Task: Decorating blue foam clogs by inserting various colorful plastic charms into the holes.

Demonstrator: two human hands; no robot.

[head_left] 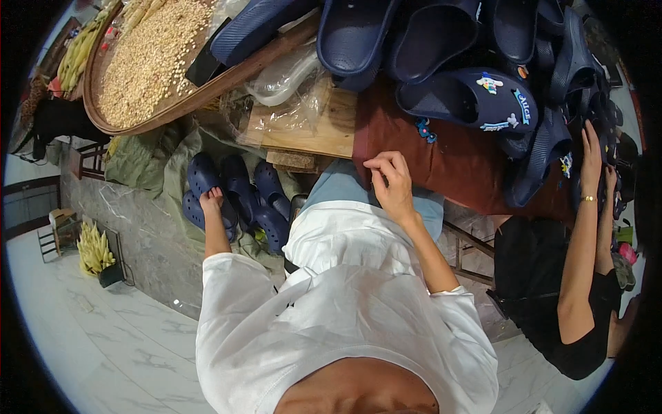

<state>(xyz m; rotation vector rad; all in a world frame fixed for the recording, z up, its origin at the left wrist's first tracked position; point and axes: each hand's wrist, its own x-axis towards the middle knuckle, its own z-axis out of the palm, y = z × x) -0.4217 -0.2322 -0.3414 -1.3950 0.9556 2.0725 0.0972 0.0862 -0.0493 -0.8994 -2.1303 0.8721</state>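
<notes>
My left hand (212, 201) reaches down to a cluster of navy clogs (241, 196) on the floor, its fingers closed over the heel of one navy clog (201, 178). My right hand (390, 183) rests at the near edge of a dark red cloth (455, 162) that covers the table, fingers curled and pinched together; nothing shows between them. Just beyond it, a small blue charm (424, 130) lies on the cloth. A navy clog decorated with charms (476, 100) lies further back, in front of a heap of plain navy clogs (414, 34).
A second person in black sits at the right, hands (592, 162) on clogs at the table's far side. A round woven tray of grain (138, 65) tilts at the upper left above clear plastic bags (283, 79) and a wooden board (317, 127). Yellow corn cobs (93, 248) stand on the floor.
</notes>
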